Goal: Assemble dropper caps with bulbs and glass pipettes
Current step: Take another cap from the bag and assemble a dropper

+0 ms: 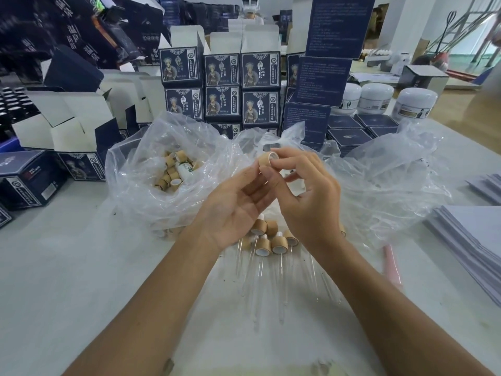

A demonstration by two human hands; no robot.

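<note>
Now cap (265,159) between both hands' fingers (282,154)

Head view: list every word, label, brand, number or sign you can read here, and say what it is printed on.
None can be quoted with confidence.
Stacked dark blue boxes: Chinese characters beside a figure picture, too blurred.
Tall blue box backs: fine print, too small.
White jars: labels, too small.
Dark packaging, upper left: large white characters, motion-blurred.
White bottle in the bag: green mark, unreadable.
Bamboo cap in the hands: no text.
</note>
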